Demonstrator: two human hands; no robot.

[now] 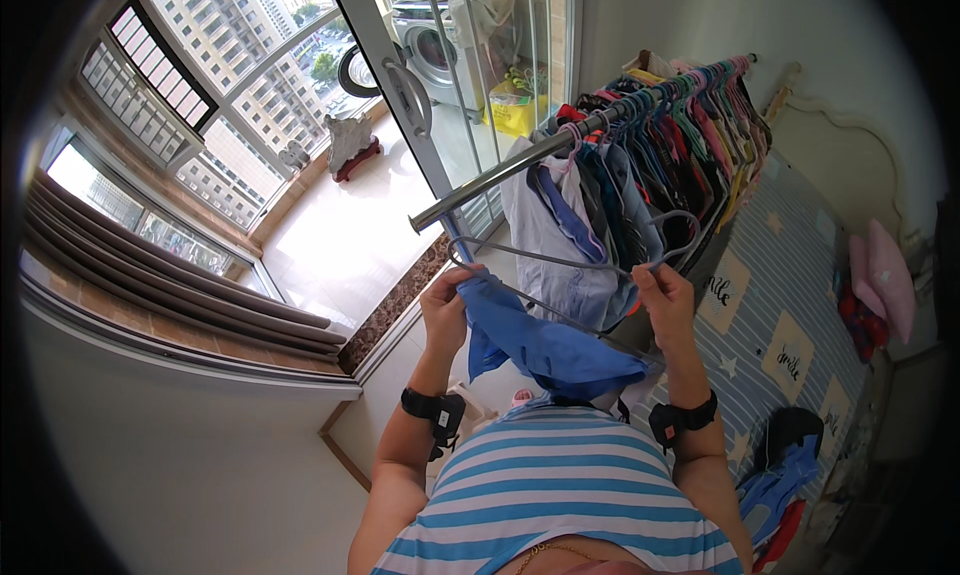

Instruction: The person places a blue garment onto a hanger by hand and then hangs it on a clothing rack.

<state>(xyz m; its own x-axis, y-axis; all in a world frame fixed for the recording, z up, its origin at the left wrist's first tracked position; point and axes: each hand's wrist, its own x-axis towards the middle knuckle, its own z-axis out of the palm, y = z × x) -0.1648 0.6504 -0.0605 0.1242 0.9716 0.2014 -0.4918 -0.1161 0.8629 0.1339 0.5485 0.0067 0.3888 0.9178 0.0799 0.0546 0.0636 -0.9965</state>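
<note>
A grey clothes hanger [555, 258] is held in front of me, its hook up toward the right. A blue garment [547, 342] hangs over its lower bar. My left hand [448, 310] pinches the left end of the hanger together with the blue cloth. Near the base of the hook, my right hand [667, 305] grips the hanger between thumb and fingers. Just beyond both hands stands a metal clothes rail [517, 166], crowded with hanging clothes [667, 147]. A pale shirt [551, 263] is among those closest to its near end.
To the right is a bed [780, 275] with a patterned cover, pink pillows [883, 278] and loose blue clothing [784, 485]. A sliding glass door [409, 98] leads to a balcony with a washing machine [435, 46]. A brown curtain [180, 263] hangs at left.
</note>
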